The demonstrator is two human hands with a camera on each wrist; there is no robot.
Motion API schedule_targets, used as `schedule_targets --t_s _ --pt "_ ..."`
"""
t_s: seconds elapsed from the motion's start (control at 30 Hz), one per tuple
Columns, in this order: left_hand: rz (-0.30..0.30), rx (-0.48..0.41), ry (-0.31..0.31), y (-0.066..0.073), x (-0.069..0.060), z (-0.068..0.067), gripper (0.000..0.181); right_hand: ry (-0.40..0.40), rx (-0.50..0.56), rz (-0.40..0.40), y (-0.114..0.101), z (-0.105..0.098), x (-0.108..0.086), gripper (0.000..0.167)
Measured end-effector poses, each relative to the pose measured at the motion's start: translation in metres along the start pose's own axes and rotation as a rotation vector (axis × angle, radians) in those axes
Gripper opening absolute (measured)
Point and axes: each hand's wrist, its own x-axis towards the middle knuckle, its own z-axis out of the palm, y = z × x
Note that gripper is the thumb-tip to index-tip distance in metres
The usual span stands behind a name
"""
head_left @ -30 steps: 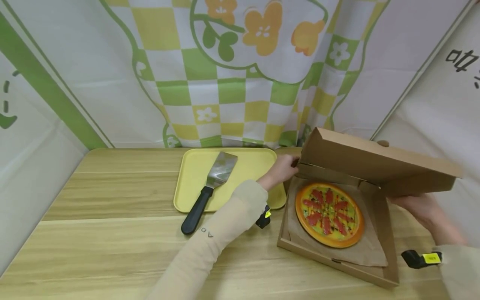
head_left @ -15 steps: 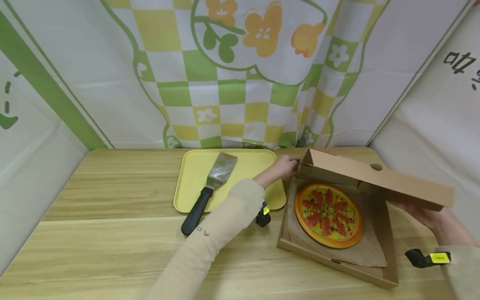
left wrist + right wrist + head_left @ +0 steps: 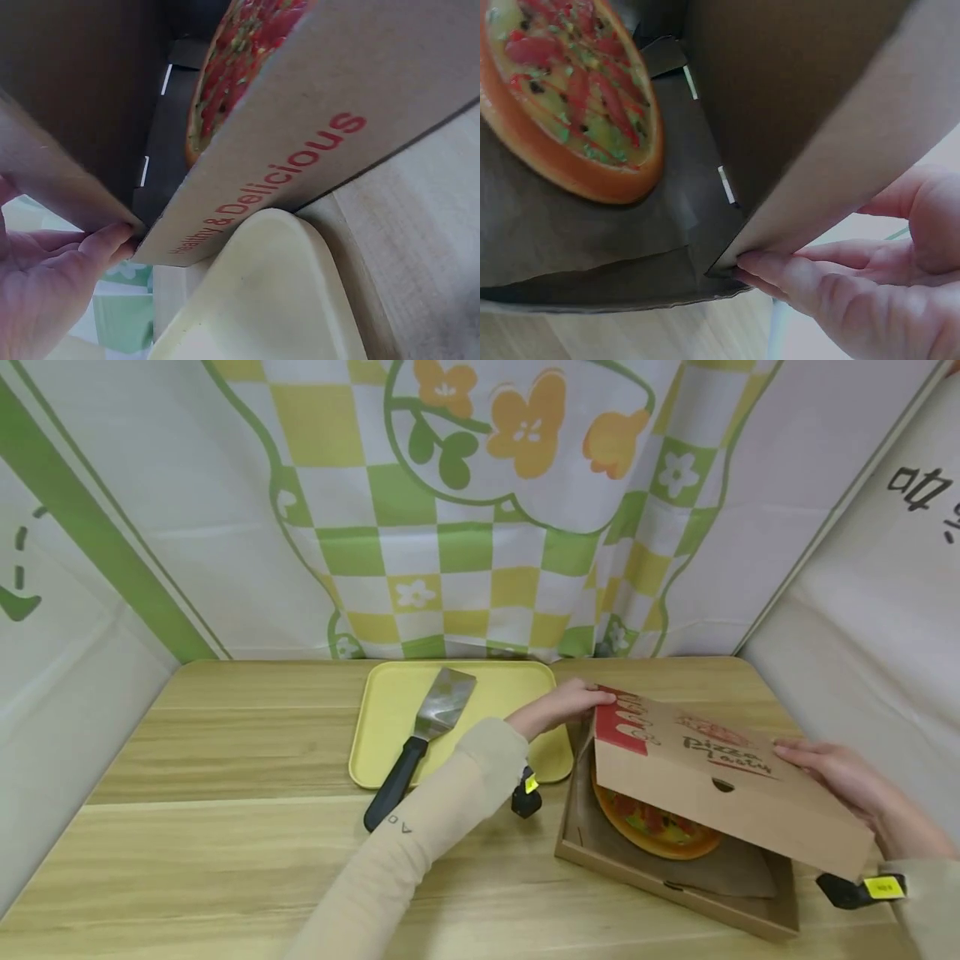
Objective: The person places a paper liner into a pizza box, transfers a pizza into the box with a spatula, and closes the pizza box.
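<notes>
A cardboard pizza box [image 3: 675, 906] stands on the right of the table. Its printed lid [image 3: 667, 768] slants over it, part-way down, the front edge raised. Inside, on brown paper, lies a round pizza [image 3: 652, 827]; the lid hides its back half in the head view. My left hand [image 3: 562, 703] holds the lid's back left corner, its fingertips [image 3: 112, 238] near the hinge in the left wrist view. At the lid's right side, my right hand [image 3: 847, 785] grips it with fingers on the top; in the right wrist view fingertips [image 3: 769, 270] touch its lower back corner.
Left of the box is a yellow tray [image 3: 382, 710], close against its side in the left wrist view. A turner [image 3: 420, 739] with a black handle lies across the tray, handle over the front rim. A checked curtain [image 3: 465, 552] hangs behind the wooden table [image 3: 225, 843].
The lid has swung forward and down over the pizza, and its printed top now shows. My right hand has moved up onto the lid's top. My left hand stays at the back corner.
</notes>
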Motion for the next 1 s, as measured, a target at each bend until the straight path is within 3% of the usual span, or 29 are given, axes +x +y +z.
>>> schedule_targets --t_s 0.1,0.17,0.3,0.53,0.73,0.9,1.0 --pt "0.021 0.173 -0.018 -0.011 0.011 0.000 0.041 -0.028 0.165 -0.061 0.012 0.000 0.003 0.066" --pt "0.033 0.259 -0.008 -0.018 0.017 0.001 0.045 -0.031 0.209 -0.098 0.017 0.001 0.004 0.066" --pt "0.048 0.305 -0.017 -0.021 0.020 0.001 0.050 -0.032 0.238 -0.109 0.019 0.005 0.004 0.068" --pt "0.049 0.364 -0.022 -0.023 0.016 0.002 0.058 -0.001 0.130 -0.110 0.023 0.010 0.003 0.069" --pt "0.053 0.508 -0.020 -0.025 0.013 0.008 0.058 0.039 0.057 -0.167 0.028 0.017 0.003 0.068" --pt "0.068 0.590 -0.028 -0.025 0.011 0.012 0.058 0.103 -0.081 -0.178 0.026 0.025 0.001 0.064" --pt "0.083 0.636 -0.031 -0.025 0.009 0.012 0.058 0.161 -0.224 -0.151 0.022 0.027 -0.003 0.061"
